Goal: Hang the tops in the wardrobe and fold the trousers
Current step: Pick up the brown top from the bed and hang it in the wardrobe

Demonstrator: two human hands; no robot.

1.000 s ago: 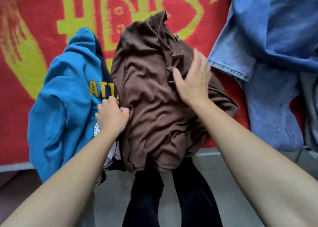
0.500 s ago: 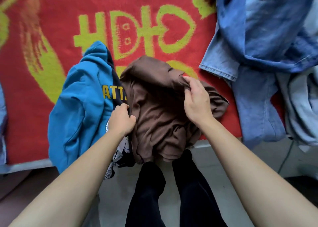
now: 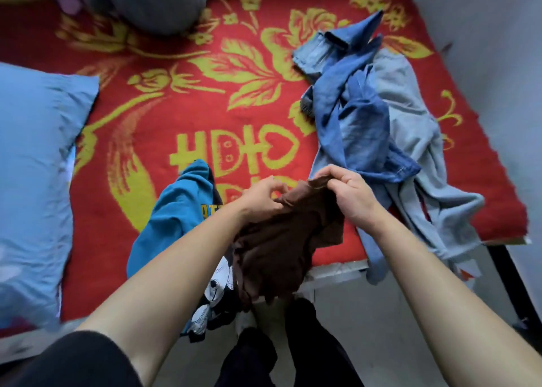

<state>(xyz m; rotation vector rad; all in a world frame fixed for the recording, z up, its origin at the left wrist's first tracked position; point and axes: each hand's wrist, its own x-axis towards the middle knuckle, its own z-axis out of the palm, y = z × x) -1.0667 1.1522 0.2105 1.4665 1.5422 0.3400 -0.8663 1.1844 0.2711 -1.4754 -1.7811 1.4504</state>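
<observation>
A brown top [image 3: 281, 245] hangs bunched in the air over the bed's front edge. My right hand [image 3: 349, 196] pinches its upper edge between thumb and fingers. My left hand [image 3: 261, 197] has curled fingers on the fabric just to the left. A teal hoodie [image 3: 176, 219] with yellow letters lies on the bed under my left forearm, with a dark printed garment [image 3: 217, 295] hanging off the edge beside it. Blue denim trousers [image 3: 352, 116] and a pale grey garment [image 3: 416, 140] lie crumpled at the right.
The bed has a red blanket [image 3: 205, 116] with a yellow flower pattern. A light blue pillow [image 3: 32, 181] lies at the left and a grey bundle [image 3: 158, 2] at the top. A pale wall [image 3: 484, 49] stands at the right. My dark-trousered legs [image 3: 293, 354] stand on the grey floor.
Both hands have lifted the brown top off the bed and bunched it up. The view has pulled back, so more of the bed shows.
</observation>
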